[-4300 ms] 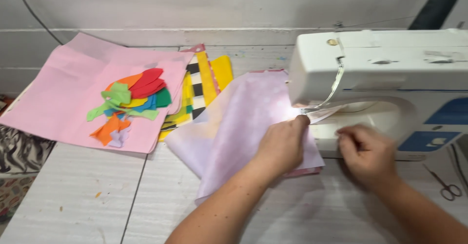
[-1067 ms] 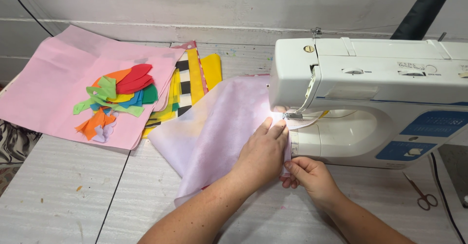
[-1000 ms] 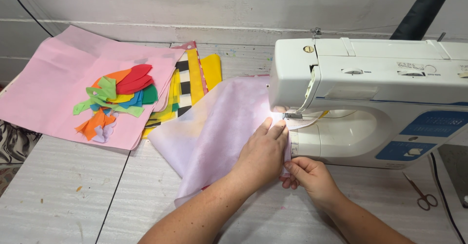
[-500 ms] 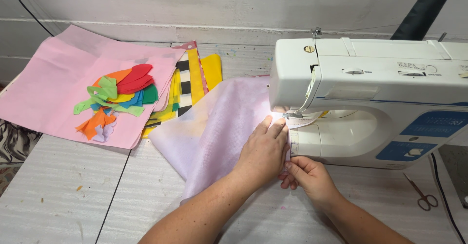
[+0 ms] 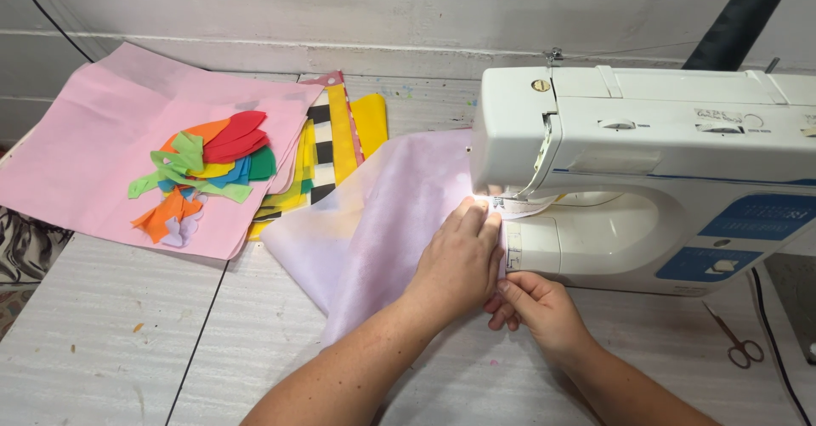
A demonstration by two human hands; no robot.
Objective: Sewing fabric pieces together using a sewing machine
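The pale, scuffed tabletop [image 5: 127,349] carries a white sewing machine [image 5: 646,179] at the right, lilac cloth [image 5: 374,222] beside it, pink cloth [image 5: 93,154] at the left (under colourful scraps), striped yellow fabric [image 5: 340,128] between them, and small scissors [image 5: 731,341].

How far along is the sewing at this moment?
Done: the lilac fabric is already fed under the needle area of the white sewing machine. In hand: the left hand presses it flat by the presser foot while the right hand pinches its near edge. Left: most of the fabric lies left of the needle; the seam length cannot be judged.
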